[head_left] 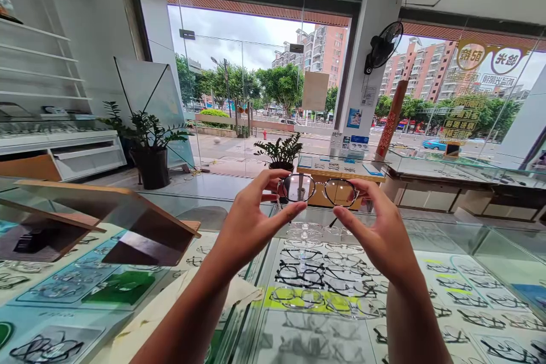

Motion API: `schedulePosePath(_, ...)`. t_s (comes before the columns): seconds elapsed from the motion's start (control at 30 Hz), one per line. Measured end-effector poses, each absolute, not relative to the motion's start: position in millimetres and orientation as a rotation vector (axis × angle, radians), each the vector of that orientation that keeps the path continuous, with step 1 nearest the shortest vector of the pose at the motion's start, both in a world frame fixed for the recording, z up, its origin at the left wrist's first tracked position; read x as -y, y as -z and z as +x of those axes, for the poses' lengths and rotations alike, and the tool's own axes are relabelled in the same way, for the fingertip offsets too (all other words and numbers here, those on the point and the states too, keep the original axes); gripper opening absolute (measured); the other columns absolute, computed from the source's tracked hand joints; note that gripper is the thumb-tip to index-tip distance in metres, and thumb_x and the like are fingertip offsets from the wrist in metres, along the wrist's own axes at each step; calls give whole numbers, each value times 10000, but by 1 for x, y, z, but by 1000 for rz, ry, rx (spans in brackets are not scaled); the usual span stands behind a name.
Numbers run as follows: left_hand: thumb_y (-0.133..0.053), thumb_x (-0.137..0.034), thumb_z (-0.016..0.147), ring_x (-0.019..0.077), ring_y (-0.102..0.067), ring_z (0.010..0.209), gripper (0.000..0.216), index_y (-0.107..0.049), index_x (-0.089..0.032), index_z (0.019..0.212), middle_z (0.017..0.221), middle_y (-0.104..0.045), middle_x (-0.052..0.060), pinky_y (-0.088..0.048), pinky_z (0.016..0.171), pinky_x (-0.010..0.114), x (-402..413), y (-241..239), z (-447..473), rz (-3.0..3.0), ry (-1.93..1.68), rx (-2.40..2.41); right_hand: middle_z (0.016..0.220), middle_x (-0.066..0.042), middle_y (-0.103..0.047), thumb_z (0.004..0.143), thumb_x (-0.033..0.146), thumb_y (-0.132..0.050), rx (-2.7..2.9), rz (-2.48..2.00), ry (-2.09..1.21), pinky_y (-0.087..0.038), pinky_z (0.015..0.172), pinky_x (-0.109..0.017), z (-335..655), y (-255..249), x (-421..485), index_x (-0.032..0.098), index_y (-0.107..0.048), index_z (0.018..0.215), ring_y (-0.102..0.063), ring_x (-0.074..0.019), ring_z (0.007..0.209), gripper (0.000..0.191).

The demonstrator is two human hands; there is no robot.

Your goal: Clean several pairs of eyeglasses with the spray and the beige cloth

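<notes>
A pair of eyeglasses with round dark rims is held up in front of me, above the glass display counter. My left hand pinches its left side, with the thumb along the lower rim and the fingers behind. At the other end, my right hand grips the right rim between thumb and fingers. One dark temple tip shows below the right lens. Several rows of eyeglass frames lie under both hands inside the counter, some on a yellow-green strip.
A cream cloth or paper lies on the counter by my left forearm. Wooden-edged stands are at the left. Beyond the counter are potted plants, a wooden display case and glass doors. More glass cases line the right.
</notes>
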State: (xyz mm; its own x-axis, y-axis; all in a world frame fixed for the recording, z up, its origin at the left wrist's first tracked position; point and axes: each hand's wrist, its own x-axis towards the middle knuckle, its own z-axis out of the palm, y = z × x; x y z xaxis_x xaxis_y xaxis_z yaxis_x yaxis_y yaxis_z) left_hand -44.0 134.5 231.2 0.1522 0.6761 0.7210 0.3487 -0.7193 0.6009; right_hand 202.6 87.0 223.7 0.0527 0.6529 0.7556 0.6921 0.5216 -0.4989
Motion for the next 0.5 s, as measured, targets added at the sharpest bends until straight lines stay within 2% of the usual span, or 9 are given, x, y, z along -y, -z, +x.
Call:
schedulePosePath(0.17, -815, -528, 862, 224, -701, 1045, 528, -660, -292, 1309, 1253, -726, 64, -610, 1001, 467, -133, -231, -43, 2161, -1602, -967, 1285, -99, -735, 921, 632, -712, 1633, -1176, 36, -543, 1008, -534, 203, -223, -87, 273, -643, 1315, -681, -320, 1145, 538)
schedulePosePath(0.5, -835, -469, 861, 222, -703, 1041, 491, -664, -289, 1284, 1281, -713, 72, -636, 943, 418, -134, -230, -38, 2189, -1684, -903, 1281, -120, -738, 900, 627, -731, 1598, -1228, 18, -537, 1022, -578, 205, -222, -88, 262, -658, 1301, -684, -335, 1163, 546)
